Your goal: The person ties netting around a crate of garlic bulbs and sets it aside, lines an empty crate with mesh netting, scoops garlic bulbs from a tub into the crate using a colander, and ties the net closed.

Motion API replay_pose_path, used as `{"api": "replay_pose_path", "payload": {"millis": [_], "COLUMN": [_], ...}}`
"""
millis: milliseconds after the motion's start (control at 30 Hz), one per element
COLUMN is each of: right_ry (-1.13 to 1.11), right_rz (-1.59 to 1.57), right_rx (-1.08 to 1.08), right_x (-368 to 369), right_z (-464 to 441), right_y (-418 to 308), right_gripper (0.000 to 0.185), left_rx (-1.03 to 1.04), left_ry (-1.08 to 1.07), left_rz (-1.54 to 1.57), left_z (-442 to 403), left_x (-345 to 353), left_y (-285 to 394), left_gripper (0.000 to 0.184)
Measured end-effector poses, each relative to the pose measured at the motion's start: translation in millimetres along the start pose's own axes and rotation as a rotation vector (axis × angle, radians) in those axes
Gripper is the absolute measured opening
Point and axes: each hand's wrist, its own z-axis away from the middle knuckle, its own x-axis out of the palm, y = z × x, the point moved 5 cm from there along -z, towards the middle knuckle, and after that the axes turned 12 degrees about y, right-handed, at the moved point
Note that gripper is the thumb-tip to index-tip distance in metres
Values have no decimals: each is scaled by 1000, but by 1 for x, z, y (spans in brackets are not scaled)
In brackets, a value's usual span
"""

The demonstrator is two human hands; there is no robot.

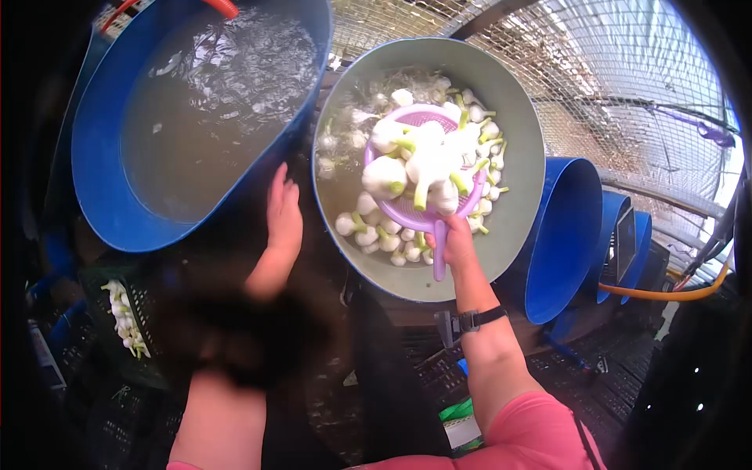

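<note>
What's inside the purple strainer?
White garlic bulbs with green stems are heaped in the strainer. They cover most of its mesh; whatever lies beneath the top bulbs is hidden.

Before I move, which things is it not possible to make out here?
All in the head view:
- Middle of the left arm: hidden by a dark blur.
- Floor of the purple strainer: mostly covered by garlic.
- Bottom of the left blue tub: hidden by cloudy water.
- Rest of the red hose: cut off by the top edge.

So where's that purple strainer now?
In the head view, the purple strainer is right of the blue tub, held by the right hand over the round grey-green tub.
</note>
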Motion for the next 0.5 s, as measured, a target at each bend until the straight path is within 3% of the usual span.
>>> {"api": "replay_pose_path", "payload": {"millis": [100,233,300,400,500], "right_ry": [61,152,182,-6,-111], "right_rz": [18,134,186,295,381], "right_rx": [-5,-27,-48,-115,-84], "right_x": [-2,-18,15,87,129], "right_z": [33,78,122,189,219], "right_y": [-4,-8,-15,-10,31], "right_gripper": [24,37,41,40,42], "left_rx": [-203,-392,-324,-675,-806], "left_ry": [-112,-14,112,340,450], "left_rz": [63,-140,-314,-187,-46], "left_z": [54,138,184,240,267], "left_x": [-77,-213,-287,-370,-415], "left_y": [-37,-127,-168,-196,-189], "left_gripper": [47,48,48,47,48]}}
